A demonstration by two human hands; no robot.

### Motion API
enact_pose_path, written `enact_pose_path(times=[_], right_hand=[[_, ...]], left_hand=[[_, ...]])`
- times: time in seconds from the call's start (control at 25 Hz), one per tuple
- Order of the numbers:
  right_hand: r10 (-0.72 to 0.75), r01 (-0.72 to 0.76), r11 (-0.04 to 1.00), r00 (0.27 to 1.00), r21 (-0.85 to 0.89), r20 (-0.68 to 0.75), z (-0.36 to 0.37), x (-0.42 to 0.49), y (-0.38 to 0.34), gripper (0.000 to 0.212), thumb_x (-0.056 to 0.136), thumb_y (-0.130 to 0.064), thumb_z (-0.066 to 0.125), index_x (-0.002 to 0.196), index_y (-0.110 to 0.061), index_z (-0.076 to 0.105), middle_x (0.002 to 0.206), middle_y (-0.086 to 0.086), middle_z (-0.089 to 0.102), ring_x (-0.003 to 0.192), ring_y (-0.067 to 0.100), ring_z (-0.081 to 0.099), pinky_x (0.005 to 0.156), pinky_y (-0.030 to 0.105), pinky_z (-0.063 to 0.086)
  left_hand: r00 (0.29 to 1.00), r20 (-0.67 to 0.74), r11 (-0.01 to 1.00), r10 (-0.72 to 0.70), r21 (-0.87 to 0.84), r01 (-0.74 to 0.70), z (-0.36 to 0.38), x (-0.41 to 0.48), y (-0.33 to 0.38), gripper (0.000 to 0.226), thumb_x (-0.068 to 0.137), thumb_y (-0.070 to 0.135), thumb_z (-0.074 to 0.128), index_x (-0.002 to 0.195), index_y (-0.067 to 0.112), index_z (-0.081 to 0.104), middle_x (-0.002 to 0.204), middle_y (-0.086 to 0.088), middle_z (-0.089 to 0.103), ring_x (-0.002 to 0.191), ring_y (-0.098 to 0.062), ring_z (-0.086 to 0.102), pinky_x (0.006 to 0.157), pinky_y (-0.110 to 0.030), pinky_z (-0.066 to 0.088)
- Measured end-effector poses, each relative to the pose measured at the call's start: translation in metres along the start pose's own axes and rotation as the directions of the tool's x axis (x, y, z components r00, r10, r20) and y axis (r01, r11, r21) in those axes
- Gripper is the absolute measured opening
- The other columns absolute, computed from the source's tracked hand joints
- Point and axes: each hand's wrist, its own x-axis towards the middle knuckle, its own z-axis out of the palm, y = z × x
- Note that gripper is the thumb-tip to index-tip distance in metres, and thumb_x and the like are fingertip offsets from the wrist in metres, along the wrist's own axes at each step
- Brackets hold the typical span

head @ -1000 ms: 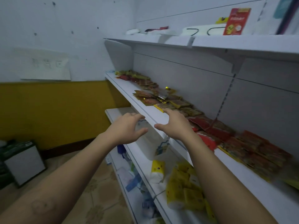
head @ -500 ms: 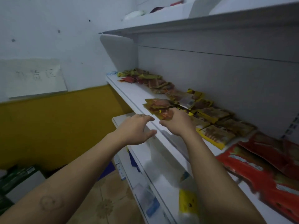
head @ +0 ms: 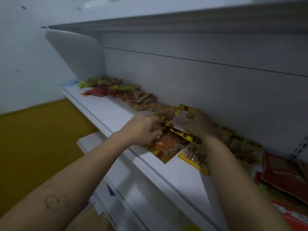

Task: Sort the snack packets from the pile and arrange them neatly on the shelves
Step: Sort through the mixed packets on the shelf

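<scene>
Snack packets lie along the white middle shelf (head: 106, 114) against its back wall. My left hand (head: 143, 129) and my right hand (head: 198, 125) are both on a small stack of gold-edged packets (head: 170, 116) at the shelf's middle; fingers of each hand curl on the stack's ends. Below the stack lies a gold packet with an orange picture (head: 165, 144), and a yellow packet showing brown sticks (head: 195, 156) sits to its right. A mixed heap of green, red and orange packets (head: 126, 94) lies further left along the shelf.
Large red packets (head: 283, 172) lie at the shelf's right end. An upper shelf (head: 166, 24) overhangs close above. A lower shelf (head: 93, 142) juts out beneath, with the yellow-painted wall (head: 41, 139) and floor to the left.
I have moved closer to the middle shelf. Both hands went from hovering in front of the shelf edge onto the gold packets and now hold a small stack.
</scene>
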Motion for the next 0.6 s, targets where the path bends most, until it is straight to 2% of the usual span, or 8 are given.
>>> enact_pose_path(times=[0.08, 0.16, 0.2, 0.28, 0.36, 0.44, 0.52, 0.6], right_hand=[[0.043, -0.048, 0.996, 0.997, -0.078, -0.063, 0.001, 0.023, 0.007, 0.048, 0.080, -0.033, 0.071, 0.119, -0.008, 0.057, 0.123, 0.016, 0.060, 0.106, 0.033, 0.059, 0.079, 0.035, 0.049], [0.112, -0.122, 0.981, 0.991, -0.151, -0.077, -0.002, 0.044, 0.006, 0.066, 0.083, -0.040, 0.072, 0.137, -0.013, 0.046, 0.140, 0.019, 0.046, 0.124, 0.036, 0.048, 0.094, 0.040, 0.046], [0.148, -0.155, 0.967, 0.988, -0.203, -0.050, -0.004, 0.051, 0.001, 0.081, 0.082, -0.046, 0.073, 0.147, -0.017, 0.035, 0.148, 0.017, 0.036, 0.134, 0.037, 0.038, 0.105, 0.044, 0.039], [0.203, -0.178, 0.907, 0.979, -0.381, 0.026, -0.006, 0.067, -0.013, 0.103, 0.075, -0.058, 0.075, 0.155, -0.026, 0.018, 0.158, 0.012, 0.020, 0.143, 0.037, 0.021, 0.115, 0.053, 0.022], [0.274, -0.172, 0.831, 0.954, -0.530, 0.121, -0.008, 0.080, -0.023, 0.115, 0.069, -0.063, 0.076, 0.156, -0.030, 0.008, 0.163, 0.006, 0.011, 0.147, 0.035, 0.012, 0.117, 0.061, 0.005], [0.338, -0.196, 0.807, 0.927, -0.557, 0.164, -0.009, 0.090, -0.029, 0.117, 0.066, -0.057, 0.081, 0.156, -0.029, 0.011, 0.163, 0.001, 0.013, 0.148, 0.029, 0.013, 0.117, 0.060, -0.002], [0.341, -0.223, 0.810, 0.931, -0.542, 0.127, -0.010, 0.092, -0.037, 0.108, 0.064, -0.047, 0.087, 0.152, -0.027, 0.027, 0.158, 0.000, 0.027, 0.144, 0.026, 0.025, 0.116, 0.052, 0.013], [0.302, -0.224, 0.811, 0.951, -0.541, 0.058, -0.008, 0.083, -0.050, 0.082, 0.064, -0.040, 0.089, 0.135, -0.024, 0.051, 0.138, 0.002, 0.049, 0.129, 0.026, 0.044, 0.103, 0.042, 0.035]], left_hand=[[0.998, 0.014, 0.998, 0.062, -0.002, -0.062, 0.004, 0.032, -0.019, 0.043, 0.092, 0.050, 0.055, 0.124, 0.021, 0.057, 0.114, -0.004, 0.066, 0.106, -0.026, 0.060, 0.085, -0.039, 0.051], [0.991, 0.022, 0.992, 0.129, 0.004, -0.129, 0.007, 0.061, -0.035, 0.047, 0.092, 0.052, 0.054, 0.127, 0.022, 0.057, 0.119, -0.005, 0.066, 0.108, -0.027, 0.060, 0.086, -0.040, 0.051], [0.985, 0.028, 0.985, 0.171, -0.001, -0.171, 0.009, 0.073, -0.043, 0.049, 0.092, 0.053, 0.053, 0.133, 0.026, 0.054, 0.127, -0.005, 0.063, 0.113, -0.027, 0.059, 0.091, -0.039, 0.051], [0.957, 0.047, 0.958, 0.286, -0.034, -0.284, 0.012, 0.095, -0.060, 0.051, 0.094, 0.051, 0.053, 0.142, 0.036, 0.044, 0.143, 0.000, 0.052, 0.127, -0.024, 0.050, 0.100, -0.032, 0.044], [0.916, 0.094, 0.921, 0.390, -0.062, -0.385, 0.014, 0.113, -0.069, 0.052, 0.096, 0.049, 0.053, 0.145, 0.041, 0.038, 0.151, 0.004, 0.042, 0.134, -0.021, 0.042, 0.102, -0.026, 0.036], [0.866, 0.130, 0.876, 0.482, -0.082, -0.476, 0.019, 0.132, -0.076, 0.051, 0.094, 0.051, 0.054, 0.143, 0.041, 0.041, 0.153, 0.005, 0.038, 0.137, -0.022, 0.038, 0.108, -0.029, 0.034], [0.828, 0.165, 0.844, 0.536, -0.086, -0.529, 0.025, 0.146, -0.081, 0.050, 0.094, 0.053, 0.052, 0.140, 0.035, 0.046, 0.151, 0.004, 0.041, 0.135, -0.023, 0.040, 0.110, -0.033, 0.035], [0.801, 0.174, 0.819, 0.573, -0.121, -0.560, 0.029, 0.153, -0.086, 0.048, 0.094, 0.054, 0.051, 0.136, 0.031, 0.050, 0.144, 0.001, 0.050, 0.127, -0.023, 0.048, 0.103, -0.033, 0.041]])
